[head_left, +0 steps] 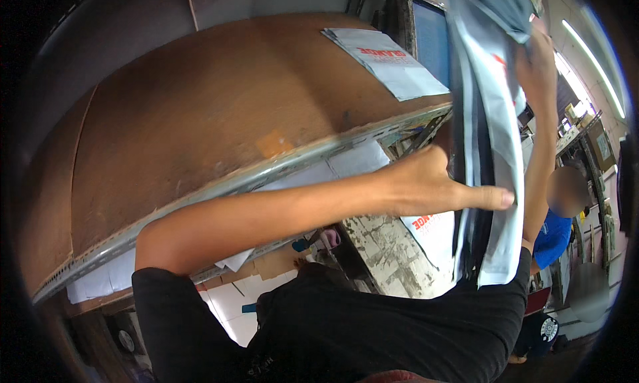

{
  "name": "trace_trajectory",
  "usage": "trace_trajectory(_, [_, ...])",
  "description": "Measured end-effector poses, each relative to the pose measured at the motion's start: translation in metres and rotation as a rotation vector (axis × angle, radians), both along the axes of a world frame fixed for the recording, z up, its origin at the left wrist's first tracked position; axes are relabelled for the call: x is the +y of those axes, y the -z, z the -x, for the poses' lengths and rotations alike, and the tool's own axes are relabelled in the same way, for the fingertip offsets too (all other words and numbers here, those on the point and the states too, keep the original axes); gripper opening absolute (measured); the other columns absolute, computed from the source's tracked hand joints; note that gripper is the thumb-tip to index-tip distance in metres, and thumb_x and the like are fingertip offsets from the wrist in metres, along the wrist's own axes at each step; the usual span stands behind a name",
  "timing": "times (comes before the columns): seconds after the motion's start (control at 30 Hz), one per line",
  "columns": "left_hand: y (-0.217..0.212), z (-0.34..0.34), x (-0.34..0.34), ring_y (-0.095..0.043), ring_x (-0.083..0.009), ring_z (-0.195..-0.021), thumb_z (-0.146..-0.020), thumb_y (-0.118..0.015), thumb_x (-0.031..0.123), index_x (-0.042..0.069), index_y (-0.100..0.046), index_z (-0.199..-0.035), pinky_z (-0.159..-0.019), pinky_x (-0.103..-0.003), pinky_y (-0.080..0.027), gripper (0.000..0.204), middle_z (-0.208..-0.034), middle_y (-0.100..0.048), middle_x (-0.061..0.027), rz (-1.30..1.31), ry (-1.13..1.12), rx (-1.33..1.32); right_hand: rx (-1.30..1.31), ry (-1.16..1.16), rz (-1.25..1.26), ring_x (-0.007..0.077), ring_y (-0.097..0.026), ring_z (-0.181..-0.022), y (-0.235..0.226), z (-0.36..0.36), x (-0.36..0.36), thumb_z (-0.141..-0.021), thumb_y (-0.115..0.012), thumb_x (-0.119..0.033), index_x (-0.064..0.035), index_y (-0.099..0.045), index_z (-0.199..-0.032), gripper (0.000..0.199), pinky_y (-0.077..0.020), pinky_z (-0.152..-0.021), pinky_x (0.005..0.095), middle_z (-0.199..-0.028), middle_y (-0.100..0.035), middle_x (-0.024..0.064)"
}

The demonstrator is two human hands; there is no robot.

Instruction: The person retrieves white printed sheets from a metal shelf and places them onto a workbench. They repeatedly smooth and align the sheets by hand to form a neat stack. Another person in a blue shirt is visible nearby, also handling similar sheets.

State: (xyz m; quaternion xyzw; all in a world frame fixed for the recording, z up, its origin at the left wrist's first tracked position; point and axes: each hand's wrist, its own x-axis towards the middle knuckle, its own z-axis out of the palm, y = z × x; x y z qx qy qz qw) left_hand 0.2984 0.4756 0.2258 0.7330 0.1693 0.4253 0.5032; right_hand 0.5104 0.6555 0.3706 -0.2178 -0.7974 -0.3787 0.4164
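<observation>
A bundle of flat, pale bags (504, 137) with red print and dark grey bands hangs upright at my right side. My left hand (436, 183) reaches across and grips its lower part, the thumb pressed on the pale face and the other fingers mostly hidden. Higher up, my right hand (538, 60) holds the bundle's upper end; that end is folded over and blurred, and the fingers are partly covered. On the brown tabletop, left of the bundle, lies a stack of similar pale bags (393, 67) with red print.
The brown table (219, 97) has a perforated metal edge (233, 183). Pale sheets (359, 158) lie on a shelf beneath it. A blue-panelled frame (430, 40) stands behind the stack. Below is a paint-stained board (393, 256) with another printed bag (432, 236). A person in blue (552, 240) is at right.
</observation>
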Motion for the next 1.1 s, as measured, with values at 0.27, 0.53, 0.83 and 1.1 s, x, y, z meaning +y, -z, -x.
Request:
trace_trajectory(0.27, [0.038, -0.053, 0.126, -0.068, -0.0272, -0.092, -0.091, -0.061, 0.017, -0.013, -0.064, -0.108, -0.083, -0.038, -0.052, 0.035, -0.097, -0.07, -0.0241, 0.298, -0.605, -0.109, -0.215, 0.12, 0.145, 0.043, -0.06, -0.103, -0.009, 0.021, 0.139, -0.086, -0.064, -0.01, -0.0006, -0.061, -0.125, 0.04, -0.0453, -0.099, 0.0452, -0.115, -0.067, 0.0219])
trace_trajectory(0.53, [0.034, -0.039, 0.238, -0.065, -0.0222, -0.096, -0.091, -0.057, 0.008, -0.013, -0.06, -0.114, -0.081, -0.037, -0.052, 0.031, -0.105, -0.068, -0.0174, 0.39, -0.714, -0.4, -0.581, 0.196, 0.522, 0.0396, -0.059, -0.121, 0.028, 0.156, 0.294, -0.09, -0.061, -0.048, -0.0049, -0.063, -0.127, 0.057, -0.0455, -0.106, 0.0465, -0.129, -0.062, 0.0231])
trace_trajectory(0.83, [0.077, 0.007, 0.311, -0.066, -0.0308, -0.108, -0.095, -0.056, 0.008, -0.007, -0.049, -0.131, -0.094, -0.044, -0.056, 0.04, -0.12, -0.064, -0.0198, 0.878, -0.504, -0.55, -0.668, 0.061, 1.101, 0.0352, -0.045, -0.139, 0.162, 0.222, 0.433, -0.084, -0.072, -0.043, -0.0088, -0.047, -0.147, 0.076, -0.0328, -0.116, 0.0496, -0.147, -0.051, 0.0197])
trace_trajectory(1.1, [0.031, 0.029, 0.145, -0.065, -0.0275, -0.114, -0.102, -0.059, 0.025, 0.0, -0.018, -0.151, -0.099, -0.041, -0.053, 0.069, -0.13, -0.061, -0.0217, 0.747, -0.403, 0.142, -0.648, -0.177, 0.981, 0.0356, -0.047, -0.135, 0.158, 0.236, 0.417, -0.074, -0.078, -0.032, -0.0057, -0.052, -0.142, 0.077, -0.0354, -0.115, 0.0471, -0.14, -0.056, 0.0223])
